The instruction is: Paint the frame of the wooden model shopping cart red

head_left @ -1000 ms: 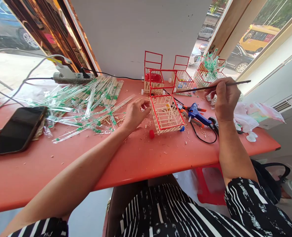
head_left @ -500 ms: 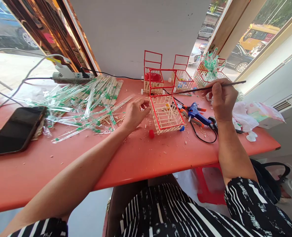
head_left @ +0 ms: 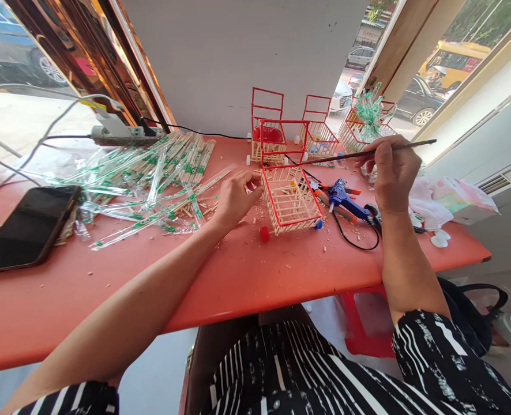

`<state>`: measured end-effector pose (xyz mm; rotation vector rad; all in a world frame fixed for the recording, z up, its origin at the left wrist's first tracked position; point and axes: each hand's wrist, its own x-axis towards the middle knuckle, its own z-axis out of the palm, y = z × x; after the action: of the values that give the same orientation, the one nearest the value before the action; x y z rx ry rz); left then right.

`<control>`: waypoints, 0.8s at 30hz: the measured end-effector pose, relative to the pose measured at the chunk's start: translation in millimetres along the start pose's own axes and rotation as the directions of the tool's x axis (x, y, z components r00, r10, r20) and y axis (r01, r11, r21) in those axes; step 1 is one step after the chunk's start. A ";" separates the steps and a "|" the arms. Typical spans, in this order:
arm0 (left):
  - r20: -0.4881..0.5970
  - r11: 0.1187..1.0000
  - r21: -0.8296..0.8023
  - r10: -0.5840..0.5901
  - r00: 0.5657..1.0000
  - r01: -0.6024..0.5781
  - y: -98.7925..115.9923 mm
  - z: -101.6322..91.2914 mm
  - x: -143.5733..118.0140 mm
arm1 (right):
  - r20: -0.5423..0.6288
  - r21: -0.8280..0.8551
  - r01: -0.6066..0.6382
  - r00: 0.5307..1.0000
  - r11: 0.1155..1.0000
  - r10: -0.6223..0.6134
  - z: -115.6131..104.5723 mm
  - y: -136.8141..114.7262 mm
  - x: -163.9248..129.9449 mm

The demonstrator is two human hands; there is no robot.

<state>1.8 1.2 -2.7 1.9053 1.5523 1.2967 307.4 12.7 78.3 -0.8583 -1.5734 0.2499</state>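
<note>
A small toy cart (head_left: pixel 293 202) built of thin wooden sticks stands on the red table, its top rim and tall handle frame painted red. Bottle caps serve as its wheels; a red cap (head_left: pixel 265 234) and a blue cap (head_left: pixel 318 224) show at the near end. My left hand (head_left: pixel 237 197) grips the cart's left side near the back corner, fingers closed there. In my right hand (head_left: pixel 389 167) is a long thin dark paintbrush (head_left: pixel 359 154), held like a pen. Its tip reaches the cart's back rim, below the handle frame.
Behind stand more stick carts (head_left: pixel 320 138), one holding a red bowl-like thing (head_left: pixel 267 135). A blue glue gun (head_left: pixel 344 196) with a black cord lies right of the cart. Wrapped chopsticks (head_left: pixel 190 158) and clear wrappers (head_left: pixel 151 196) cover the left, beside a phone (head_left: pixel 28 227).
My right hand has shifted slightly to the right with the paintbrush, whose tip stays by the cart's back rim. My left hand and the cart have hardly moved.
</note>
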 end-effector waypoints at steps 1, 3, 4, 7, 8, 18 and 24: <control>-0.001 1.000 0.000 -0.002 1.000 0.002 0.3 -0.1 0.0 | 0.026 0.011 0.003 1.000 1.000 -0.003 1.3 -1.9 -1.3; 0.001 1.000 0.000 -0.006 1.000 0.006 0.5 -0.3 0.1 | 0.071 0.008 -0.001 0.997 1.000 0.000 4.7 -4.9 -4.3; 0.002 1.000 0.001 -0.007 1.000 0.007 0.5 -0.4 0.1 | 0.082 0.001 -0.002 0.997 1.000 0.002 6.6 -5.6 -5.8; 0.004 1.000 0.000 -0.004 1.000 0.004 0.5 -0.6 0.4 | 0.120 -0.033 -0.003 0.993 0.999 0.007 11.6 -3.9 -9.1; 0.005 1.000 -0.002 -0.003 1.000 0.003 0.6 -0.6 0.5 | 0.127 -0.042 0.002 0.992 0.999 0.003 12.6 -2.8 -9.8; -0.001 1.000 -0.018 -0.015 1.000 0.015 1.9 -0.2 -0.7 | -0.079 0.045 0.041 0.996 0.998 -0.038 5.4 -4.5 -3.2; 0.002 1.000 -0.017 -0.015 1.000 0.016 1.1 -0.1 -1.2 | -0.154 0.021 0.012 0.988 1.000 -0.008 -3.6 9.6 2.4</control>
<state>2.4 -0.3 -2.3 1.8797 1.5472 1.2977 314.4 19.8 75.1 -0.8327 -1.4283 0.1890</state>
